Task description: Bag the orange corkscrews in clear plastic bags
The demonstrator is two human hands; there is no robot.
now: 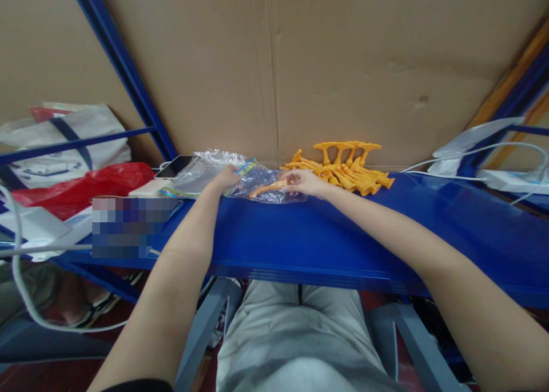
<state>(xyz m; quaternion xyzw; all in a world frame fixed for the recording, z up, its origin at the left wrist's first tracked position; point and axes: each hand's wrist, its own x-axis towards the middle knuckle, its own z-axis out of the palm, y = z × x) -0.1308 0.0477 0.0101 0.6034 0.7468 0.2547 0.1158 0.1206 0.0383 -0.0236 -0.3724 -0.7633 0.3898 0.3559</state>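
My left hand (227, 179) is closed on the edge of a clear plastic bag (271, 182) with a colourful printed strip. One orange plastic piece (266, 190), long and handle-like, lies inside the bag or its mouth. At the piece's right end, my right hand (302, 182) is closed around it, so the head is mostly hidden. Just right of that hand is a pile of similar yellow-orange plastic pieces (349, 178) with T-shaped heads and flared ends; a few stand upright. More flat clear bags (189, 180) lie stacked left of my left hand.
The blue table (274, 238) runs below a cardboard wall (343, 66). On the left are a phone (178, 166), a red plastic bag (98, 186), a white tote bag (72, 146) and a white cable (21, 289). Blue metal posts (124, 66) frame the sides. Another white cable (484, 146) hangs at right.
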